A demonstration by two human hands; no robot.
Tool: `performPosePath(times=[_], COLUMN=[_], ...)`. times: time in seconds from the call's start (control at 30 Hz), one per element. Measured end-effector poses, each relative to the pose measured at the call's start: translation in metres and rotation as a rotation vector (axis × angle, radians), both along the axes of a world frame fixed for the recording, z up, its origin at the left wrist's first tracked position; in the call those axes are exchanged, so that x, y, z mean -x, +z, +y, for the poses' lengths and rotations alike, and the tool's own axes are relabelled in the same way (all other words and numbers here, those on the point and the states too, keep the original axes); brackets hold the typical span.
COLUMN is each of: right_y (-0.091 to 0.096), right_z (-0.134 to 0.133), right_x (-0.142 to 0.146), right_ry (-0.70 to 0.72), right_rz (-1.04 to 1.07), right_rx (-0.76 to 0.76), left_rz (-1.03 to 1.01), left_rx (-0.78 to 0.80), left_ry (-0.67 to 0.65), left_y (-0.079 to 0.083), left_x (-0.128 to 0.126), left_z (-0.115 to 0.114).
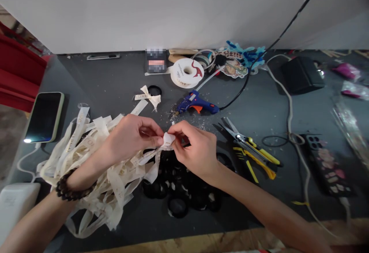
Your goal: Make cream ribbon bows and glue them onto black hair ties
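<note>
Both hands meet in the middle of the table over a cream ribbon with printed lettering, folded into a small loop with tails hanging down to the left. My left hand pinches its left side between thumb and finger. On the other side, my right hand grips it with curled fingertips. Under the hands lies a pile of black hair ties. A heap of cut cream ribbon strips spreads below my left forearm. Farther back, a ribbon bow lies against a black hair tie.
A blue glue gun with its black cord rests behind my hands, near a ribbon spool. Scissors and a yellow-black cutter lie right. Phones sit at both sides; a white cable crosses the right.
</note>
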State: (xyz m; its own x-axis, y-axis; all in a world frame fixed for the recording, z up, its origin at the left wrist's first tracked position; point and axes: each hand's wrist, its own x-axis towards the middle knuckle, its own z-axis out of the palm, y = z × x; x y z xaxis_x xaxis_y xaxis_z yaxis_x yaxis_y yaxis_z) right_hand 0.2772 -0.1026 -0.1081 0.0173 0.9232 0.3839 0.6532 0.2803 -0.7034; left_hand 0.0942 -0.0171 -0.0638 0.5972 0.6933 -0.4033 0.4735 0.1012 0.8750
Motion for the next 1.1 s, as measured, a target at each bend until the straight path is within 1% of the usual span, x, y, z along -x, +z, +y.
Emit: performPosePath(times=[0.17,0.33,0.4,0.53,0.7,0.83,0.97,1.1], right_y=[0.003,0.003,0.002,0.001,0.004,0.004,-0.001,-0.006], right_z=[0.0,0.003,0.003,0.003,0.002,0.004,0.006,0.006], right_x=[0.0,0.0,-0.001,-0.002,-0.001,-0.002,-0.001,0.0], right_ry=[0.049,0.069,0.062,0.06,0.028,0.034,0.068,0.071], right_rz=[0.082,0.157,0.159,0.154,0.173,0.309,0.384,0.469], right_rx=[0.131,0.208,0.214,0.216,0.264,0.334,0.396,0.421], left_rz=[-0.041,-0.041,-0.028,0.012,0.082,0.09,0.065,0.053], left_rx=[0.063,0.058,0.03,-0.033,-0.112,-0.17,-0.29,-0.31], left_ry=[-0.033,-0.094,-0.109,-0.086,-0.075,-0.048,-0.039,-0.018], left_y=[-0.004,-0.004,-0.002,0.002,0.0,-0.001,-0.003,-0.004], left_x=[0.0,0.001,0.001,0.002,0.001,0.001,0.001,0.002], left_z=[0.001,0.003,0.003,0.005,0.002,-0.002,-0.005,-0.005])
